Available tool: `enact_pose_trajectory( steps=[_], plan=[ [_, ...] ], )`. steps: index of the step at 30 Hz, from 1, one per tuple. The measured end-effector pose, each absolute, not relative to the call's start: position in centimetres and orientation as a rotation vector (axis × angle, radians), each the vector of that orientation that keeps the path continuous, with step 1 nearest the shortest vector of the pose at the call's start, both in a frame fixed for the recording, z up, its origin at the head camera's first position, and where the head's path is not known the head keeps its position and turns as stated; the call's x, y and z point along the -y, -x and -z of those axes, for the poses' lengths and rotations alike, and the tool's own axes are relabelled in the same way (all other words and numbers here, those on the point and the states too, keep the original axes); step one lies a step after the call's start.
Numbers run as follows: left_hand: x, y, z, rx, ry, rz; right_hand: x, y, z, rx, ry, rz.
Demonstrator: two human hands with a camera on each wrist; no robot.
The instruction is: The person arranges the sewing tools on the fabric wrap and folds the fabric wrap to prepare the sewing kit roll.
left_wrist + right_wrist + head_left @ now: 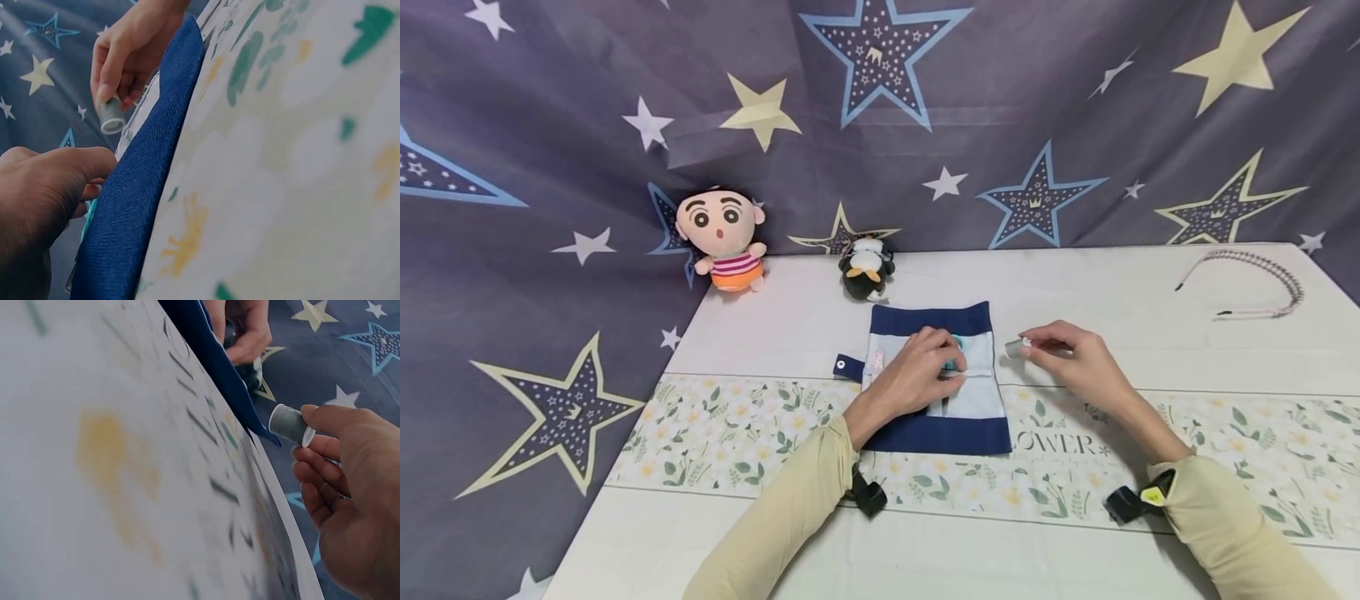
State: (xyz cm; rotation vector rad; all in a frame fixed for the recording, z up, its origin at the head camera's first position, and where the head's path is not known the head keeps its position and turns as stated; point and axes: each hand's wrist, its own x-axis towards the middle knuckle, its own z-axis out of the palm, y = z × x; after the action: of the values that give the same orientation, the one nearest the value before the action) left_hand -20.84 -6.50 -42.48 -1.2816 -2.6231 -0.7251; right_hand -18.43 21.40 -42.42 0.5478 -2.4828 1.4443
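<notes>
I have the right hand (1075, 357) pinching a grey spool (1016, 348); the open pouch (936, 436) lies to its left, beneath the bent left hand (917, 368), and whether that grips anything I cannot tell. I'd call this stowing; the next move likely needs the spool eased leftward.

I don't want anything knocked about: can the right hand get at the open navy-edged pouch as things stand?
Probably yes: the right hand, pinching a grey spool, is just beside the navy-edged pouch with nothing visible between, though the left hand covers part of its middle.
</notes>
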Motion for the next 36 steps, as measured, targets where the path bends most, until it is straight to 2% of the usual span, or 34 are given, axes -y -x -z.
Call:
enact_pose_trajectory(
  steps=[36],
  plan=[
    [6.8,20.9,42.5,2.607,1.275,0.757,-17.2,19.8,42.0,2.647,-0.785,-1.378]
  ],
)
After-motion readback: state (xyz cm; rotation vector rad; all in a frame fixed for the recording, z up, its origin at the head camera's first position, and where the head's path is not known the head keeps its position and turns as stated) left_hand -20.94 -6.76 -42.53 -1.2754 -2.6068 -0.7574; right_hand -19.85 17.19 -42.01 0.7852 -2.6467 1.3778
